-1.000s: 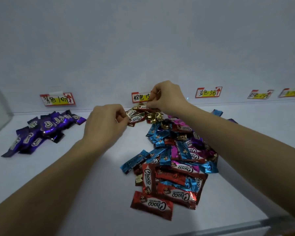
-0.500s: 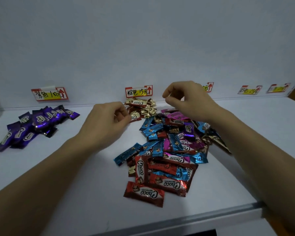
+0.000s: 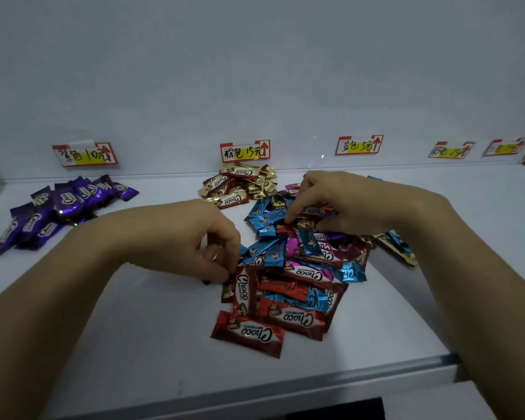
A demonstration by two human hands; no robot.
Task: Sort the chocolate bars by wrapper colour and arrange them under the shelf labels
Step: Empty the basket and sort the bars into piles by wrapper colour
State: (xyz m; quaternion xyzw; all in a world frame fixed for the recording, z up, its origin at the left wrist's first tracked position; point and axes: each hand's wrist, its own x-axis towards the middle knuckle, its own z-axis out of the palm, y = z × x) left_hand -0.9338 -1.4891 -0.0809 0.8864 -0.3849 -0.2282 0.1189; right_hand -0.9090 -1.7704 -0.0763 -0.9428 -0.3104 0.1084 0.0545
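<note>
chocolate bars (image 3: 300, 272) are piled on the shelf (image 3: 134, 344). left hand (image 3: 194, 237) is curled at the pile's left edge, right hand (image 3: 346, 204) curled into its top; an actual pinch cannot be told. bars are judged light, foil slippery: best pinched at the crimped ends.

You are working in dim, bluish-grey light that is soft and even, so the white shelf (image 3: 109, 322) and back wall (image 3: 255, 71) look flat grey, with only a faint shadow under your left hand (image 3: 182, 237). The foil chocolate bars (image 3: 285, 286) catch small glints, and a speck of glare sits on the wall. The wide lens bows the shelf's front edge and stretches your forearms (image 3: 482, 292) at the bottom corners, and the far-right labels (image 3: 503, 147) are smeared and unreadable.
</note>
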